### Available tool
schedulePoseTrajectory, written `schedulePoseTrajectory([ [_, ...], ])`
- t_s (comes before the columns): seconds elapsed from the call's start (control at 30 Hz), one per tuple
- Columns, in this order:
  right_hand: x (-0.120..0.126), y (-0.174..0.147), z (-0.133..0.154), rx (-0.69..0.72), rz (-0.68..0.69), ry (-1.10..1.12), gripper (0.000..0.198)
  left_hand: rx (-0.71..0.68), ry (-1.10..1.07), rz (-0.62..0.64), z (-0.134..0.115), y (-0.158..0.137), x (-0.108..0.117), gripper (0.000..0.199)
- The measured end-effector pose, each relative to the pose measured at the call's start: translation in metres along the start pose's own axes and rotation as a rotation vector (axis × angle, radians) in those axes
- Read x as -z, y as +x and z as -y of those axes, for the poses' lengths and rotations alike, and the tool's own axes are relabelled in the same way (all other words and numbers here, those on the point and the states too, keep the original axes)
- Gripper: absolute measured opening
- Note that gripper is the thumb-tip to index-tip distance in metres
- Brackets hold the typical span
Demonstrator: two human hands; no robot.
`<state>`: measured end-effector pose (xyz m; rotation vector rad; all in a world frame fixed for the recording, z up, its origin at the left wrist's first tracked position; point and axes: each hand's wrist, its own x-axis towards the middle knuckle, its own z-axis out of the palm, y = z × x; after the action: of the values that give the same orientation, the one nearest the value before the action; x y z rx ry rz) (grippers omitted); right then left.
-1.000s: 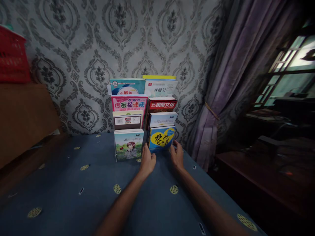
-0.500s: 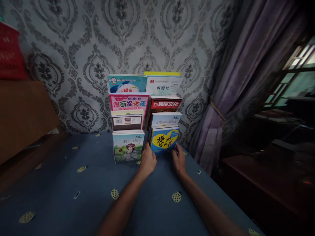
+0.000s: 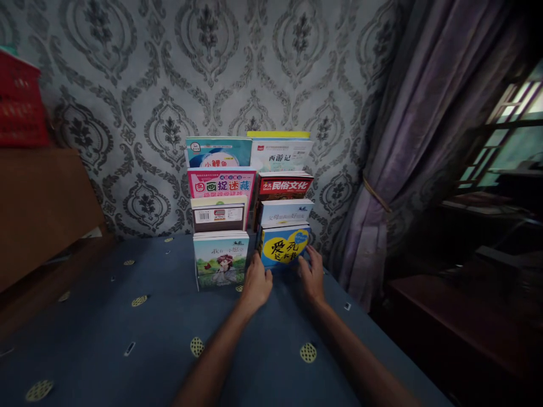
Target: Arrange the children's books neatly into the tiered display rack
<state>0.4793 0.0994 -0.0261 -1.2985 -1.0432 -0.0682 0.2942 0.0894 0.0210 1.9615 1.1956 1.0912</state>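
Observation:
A blue book (image 3: pixel 285 246) with a yellow heart on its cover stands at the front of the right-hand column of books. My left hand (image 3: pixel 257 284) grips its lower left edge, thumb toward the front and the other fingers partly hidden beside it. At the lower right edge, my right hand (image 3: pixel 313 275) holds the same book with bent fingers. Behind it rise a pale blue book (image 3: pixel 286 211), a red book (image 3: pixel 284 186) and a white book (image 3: pixel 280 154). Left of my left hand stands a book with a girl on its cover (image 3: pixel 221 261).
More books fill the left column: a dark-backed book (image 3: pixel 218 219), a pink book (image 3: pixel 223 183) and a teal book (image 3: pixel 218 148). All rest on a dark blue cloth (image 3: pixel 161 339) before a patterned wall. A cardboard box (image 3: pixel 46 209) and red basket (image 3: pixel 21 104) are left; a purple curtain (image 3: pixel 382 169) hangs right.
The view has tilted up slightly, so the books sit a little lower in the picture. Both hands stay at the sides of the blue book, the right one shifted slightly.

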Motion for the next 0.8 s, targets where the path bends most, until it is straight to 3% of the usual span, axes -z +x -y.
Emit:
schedulePoseTrajectory([
  [0.2,0.0,0.014,0.019,-0.019,-0.009,0.02,0.049,-0.003,0.011,-0.02,-0.008,0.002,-0.002,0.063],
  [0.4,0.002,0.011,0.012,-0.019,0.069,-0.031,0.049,-0.005,0.054,-0.032,-0.016,0.004,-0.002,0.061],
  [0.8,0.0,0.012,0.003,-0.058,0.052,-0.001,0.036,0.013,0.069,-0.071,-0.015,0.003,-0.004,0.065],
])
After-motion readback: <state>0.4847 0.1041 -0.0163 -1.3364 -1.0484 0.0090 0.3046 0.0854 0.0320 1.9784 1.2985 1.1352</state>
